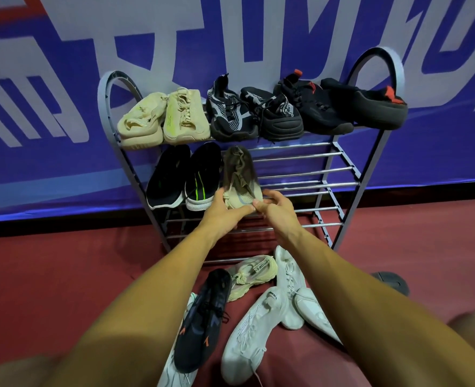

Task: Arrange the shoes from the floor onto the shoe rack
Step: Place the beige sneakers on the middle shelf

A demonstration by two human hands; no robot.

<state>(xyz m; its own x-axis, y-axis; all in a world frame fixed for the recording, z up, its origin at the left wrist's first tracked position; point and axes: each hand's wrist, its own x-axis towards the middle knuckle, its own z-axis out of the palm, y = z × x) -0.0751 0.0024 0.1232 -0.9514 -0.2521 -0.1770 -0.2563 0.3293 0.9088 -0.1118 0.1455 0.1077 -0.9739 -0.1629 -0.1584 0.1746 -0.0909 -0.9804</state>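
Observation:
A grey metal shoe rack (350, 174) stands against the wall. Its top shelf carries a beige pair (163, 118) and several black shoes (283, 110). On the second shelf a black pair (186, 177) sits at the left, and a tan shoe (240, 177) lies beside it. My left hand (225, 210) and my right hand (275, 210) both grip the tan shoe's near end. On the floor below lie its tan mate (251, 275), a black shoe with orange marks (202, 319) and several white shoes (258, 328).
The right part of the second shelf and the lower rails (300, 219) are bare. The floor (49, 275) is dark red. A blue and white banner (35, 163) covers the wall behind. A dark object (392, 280) lies on the floor at the right.

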